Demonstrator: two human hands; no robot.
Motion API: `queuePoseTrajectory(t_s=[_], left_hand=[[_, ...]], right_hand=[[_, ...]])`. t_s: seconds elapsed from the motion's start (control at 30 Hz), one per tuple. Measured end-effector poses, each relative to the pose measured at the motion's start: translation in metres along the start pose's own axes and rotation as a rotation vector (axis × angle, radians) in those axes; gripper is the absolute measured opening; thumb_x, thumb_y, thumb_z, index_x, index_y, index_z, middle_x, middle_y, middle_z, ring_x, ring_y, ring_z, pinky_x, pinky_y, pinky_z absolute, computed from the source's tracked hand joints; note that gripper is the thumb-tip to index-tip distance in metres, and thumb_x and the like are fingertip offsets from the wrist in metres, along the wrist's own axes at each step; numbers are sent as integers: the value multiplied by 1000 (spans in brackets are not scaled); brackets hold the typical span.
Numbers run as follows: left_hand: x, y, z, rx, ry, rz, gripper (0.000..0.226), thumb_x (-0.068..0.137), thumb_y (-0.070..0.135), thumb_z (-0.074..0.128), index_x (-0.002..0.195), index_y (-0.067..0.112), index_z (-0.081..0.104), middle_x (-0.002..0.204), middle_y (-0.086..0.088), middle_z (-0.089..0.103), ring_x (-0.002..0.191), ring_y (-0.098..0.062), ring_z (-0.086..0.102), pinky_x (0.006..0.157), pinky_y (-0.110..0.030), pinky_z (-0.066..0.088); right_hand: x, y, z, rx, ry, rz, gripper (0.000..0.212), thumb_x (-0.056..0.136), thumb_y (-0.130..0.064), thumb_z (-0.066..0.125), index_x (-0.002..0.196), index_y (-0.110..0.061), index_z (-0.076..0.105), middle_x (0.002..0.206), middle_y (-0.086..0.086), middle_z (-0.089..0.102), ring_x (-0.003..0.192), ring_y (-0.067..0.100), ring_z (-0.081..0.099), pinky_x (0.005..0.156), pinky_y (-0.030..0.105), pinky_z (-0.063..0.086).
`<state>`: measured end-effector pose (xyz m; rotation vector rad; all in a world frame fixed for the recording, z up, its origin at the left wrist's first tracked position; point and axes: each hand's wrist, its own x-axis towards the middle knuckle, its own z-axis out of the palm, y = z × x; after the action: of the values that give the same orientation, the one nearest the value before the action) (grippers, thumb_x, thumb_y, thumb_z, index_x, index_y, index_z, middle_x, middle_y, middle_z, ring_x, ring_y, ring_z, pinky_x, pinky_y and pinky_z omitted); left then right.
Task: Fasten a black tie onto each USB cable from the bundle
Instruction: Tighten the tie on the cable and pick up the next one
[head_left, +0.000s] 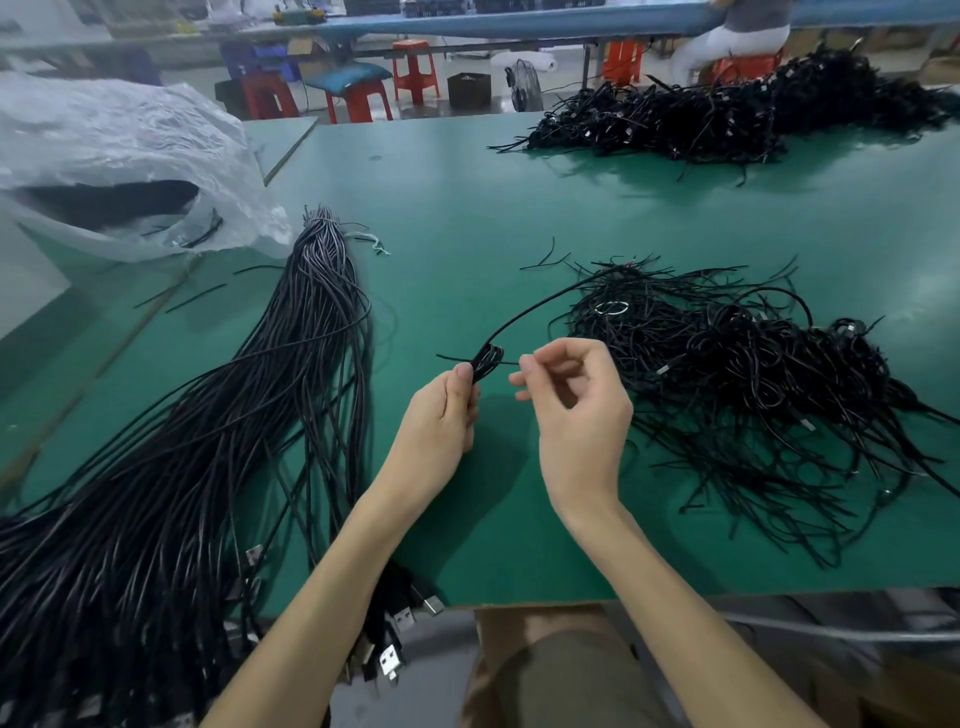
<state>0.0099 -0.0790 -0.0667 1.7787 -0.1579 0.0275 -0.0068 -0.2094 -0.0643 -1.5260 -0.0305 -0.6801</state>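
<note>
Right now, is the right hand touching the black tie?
Touching. The head view shows the right hand's fingers pinching one end of the black tie, which crosses the folded cable gripped by the left hand.

The bench (467, 208) is topped with a smooth, matt green mat, faintly sheened towards its far edge. Along its left edge the bundle (208, 441) shows glossy black plastic sheaths, ending in bright metal plugs (390, 661) at the near edge. The pile (727, 374) by the right edge is thin, matt black strands. At the far left corner a bag (104, 135) is crinkled, translucent plastic.
</note>
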Motion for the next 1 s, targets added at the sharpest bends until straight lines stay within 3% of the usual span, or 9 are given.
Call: queuePoseTrajectory(t_s=[0.17, 0.3, 0.47, 0.53, 0.63, 0.77, 0.9, 1.0], left_hand=[[-2, 1, 0, -34, -7, -7, 42, 111, 38, 30, 77, 15, 35, 55, 17, 31, 49, -4, 24, 46, -15, 26], [-3, 4, -1, -72, -14, -16, 40, 112, 37, 30, 82, 12, 37, 59, 14, 29, 50, -7, 23, 44, -15, 25], [-4, 7, -4, -119, 14, -72, 43, 113, 33, 34, 74, 15, 36, 57, 13, 31, 45, -8, 26, 42, -16, 24], [-5, 8, -5, -145, 14, -96, 43, 113, 34, 35, 73, 18, 36, 56, 13, 32, 44, -8, 27, 41, -16, 23], [-6, 9, -6, -186, 7, -127, 44, 111, 37, 37, 71, 19, 39, 56, 13, 33, 43, -7, 28, 40, -17, 21], [-6, 10, -8, -276, -20, -173, 45, 109, 39, 41, 66, 25, 44, 59, 9, 31, 45, -9, 24, 38, -17, 20], [-6, 9, -10, -311, -84, -192, 46, 106, 44, 45, 62, 29, 47, 59, 7, 28, 46, -11, 19, 39, -18, 18], [-7, 9, -10, -277, -168, -170, 52, 106, 45, 44, 58, 28, 53, 55, 10, 32, 46, -12, 18, 40, -19, 16]], right_hand=[[-6, 1, 1, -116, -129, -111, 17, 95, -3, 68, 95, -18, 60, 90, -2, 65, 83, 19, 69, 77, 36, 57], [-9, 1, 3, -165, -196, -209, 19, 93, -2, 70, 95, -19, 61, 91, -4, 63, 84, 16, 67, 77, 29, 56], [-6, 1, 0, -61, -259, 20, 23, 90, -11, 73, 93, -31, 61, 85, -5, 69, 80, 20, 71, 75, 33, 59], [-2, 1, 0, 38, -298, 167, 20, 89, -11, 74, 96, -26, 63, 82, 1, 71, 76, 21, 72, 72, 37, 60], [3, 0, -3, 180, -316, 305, 19, 89, -3, 74, 102, -10, 62, 77, 3, 71, 69, 20, 72, 65, 29, 57], [4, -3, -5, 194, -376, 321, 24, 89, -4, 76, 107, -12, 63, 78, 2, 71, 68, 16, 68, 67, 25, 55], [3, -3, -5, 159, -431, 351, 36, 80, -23, 80, 112, -23, 62, 92, -4, 69, 85, 11, 65, 84, 39, 53], [2, -2, -5, 198, -462, 393, 42, 78, -31, 80, 116, -26, 62, 104, 7, 70, 92, 11, 64, 83, 34, 46]])
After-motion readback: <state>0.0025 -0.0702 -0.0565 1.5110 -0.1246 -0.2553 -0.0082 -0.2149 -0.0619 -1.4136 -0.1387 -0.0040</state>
